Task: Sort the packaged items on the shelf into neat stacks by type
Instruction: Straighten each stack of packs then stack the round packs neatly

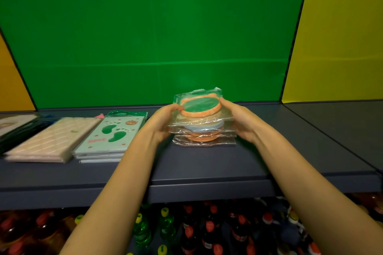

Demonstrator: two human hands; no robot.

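Shelf (207,161), dark grey-blue, with a green back panel (155,37) and yellow side panels (335,37).

Stack of round packs (204,133): centre of the shelf, each piece in a clear plastic bag. A pale blue disc lies over orange ones.

Orange-rimmed round pack (200,105): topmost piece, with small ear-shaped bumps on the rim and a green centre. It is tilted towards the viewer over the stack; whether it rests on the piece below cannot be told.

Left hand (163,122): at the left edge of the top pack, fingers curled round its bag and rim, thumb tip on the orange rim.

Right hand (238,120): at the right edge of the same pack, fingers curled round it, thumb on the rim.

Footprint-print packs (112,134): low stack just left of the left hand, mint green with two dark green footprints.

Beige tile-print packs (53,141): stack just beside the footprint stack, further left.

Dark packs (18,130): far left edge, blurred; type cannot be told.

Bottles (207,230): lower level beneath the shelf, with red, yellow and green caps.
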